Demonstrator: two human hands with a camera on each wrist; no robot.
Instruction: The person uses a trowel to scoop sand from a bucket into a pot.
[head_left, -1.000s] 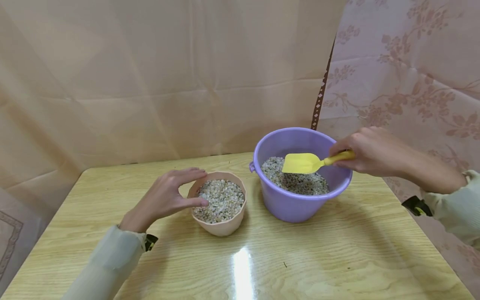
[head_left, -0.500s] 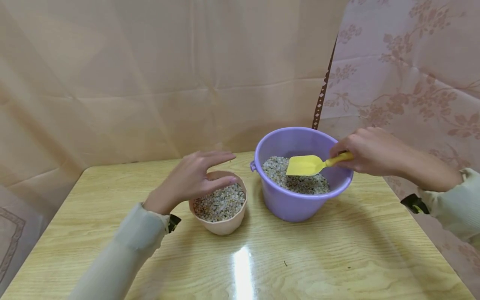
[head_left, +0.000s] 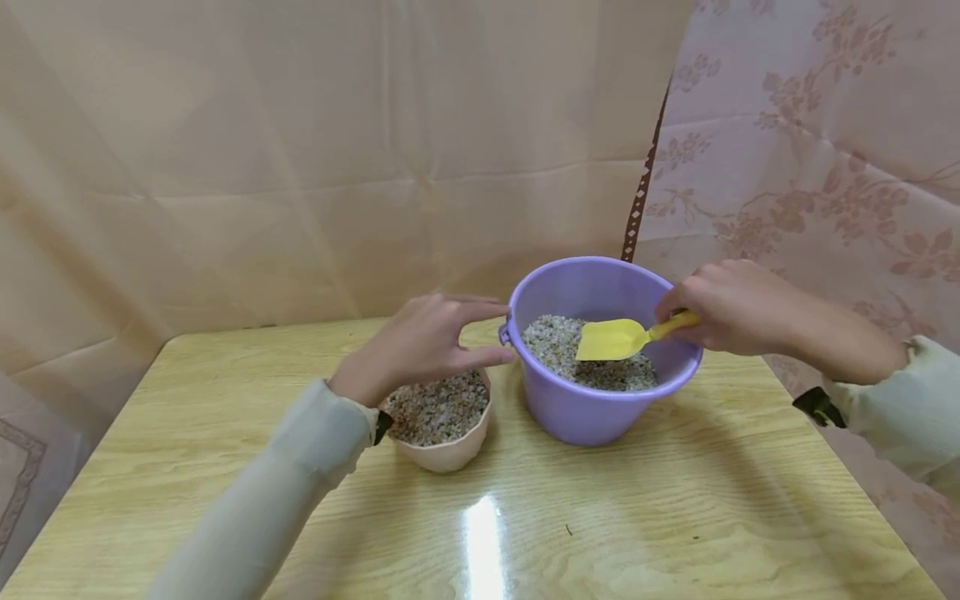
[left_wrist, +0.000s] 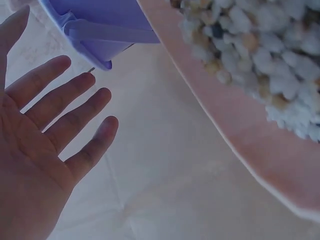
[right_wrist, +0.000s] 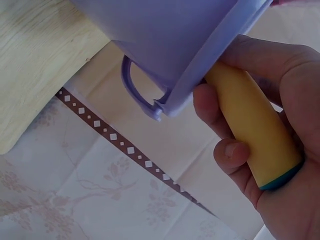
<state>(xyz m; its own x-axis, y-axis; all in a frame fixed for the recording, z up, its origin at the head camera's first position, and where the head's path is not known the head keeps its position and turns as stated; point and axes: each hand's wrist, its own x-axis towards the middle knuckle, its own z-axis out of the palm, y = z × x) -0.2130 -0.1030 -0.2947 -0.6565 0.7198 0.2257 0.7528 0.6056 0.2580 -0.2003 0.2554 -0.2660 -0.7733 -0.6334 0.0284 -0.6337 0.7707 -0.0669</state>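
Two hands of mine are at work over the table (head_left: 225, 500), and only the right one holds anything: my right hand (head_left: 738, 304) has its fingers and thumb wrapped around the handle of the yellow scoop (head_left: 609, 340), right of centre in the head view, its blade inside the purple bucket (head_left: 581, 421). My left hand (head_left: 427, 340), near the middle, grips nothing; its fingers are stretched and spread toward the lug on the bucket's left rim, though I cannot tell whether they touch it. Below that hand stands the peach pot (head_left: 444, 457), with gravel (head_left: 442, 408) in it. I judge the likeliest trouble to be my left wrist dipping and catching the pot's rim, which could tip it and spill stones across the wood. A hard push with those left fingers might slide the bucket, and swinging the scoop out too low could knock its blade on the rim. The scoop's long axis runs almost level across the head view, blade pointing left and slightly down, handle rising to the right; in the right wrist view the handle slants from upper centre toward lower right, ending in a teal cap (right_wrist: 282, 177).
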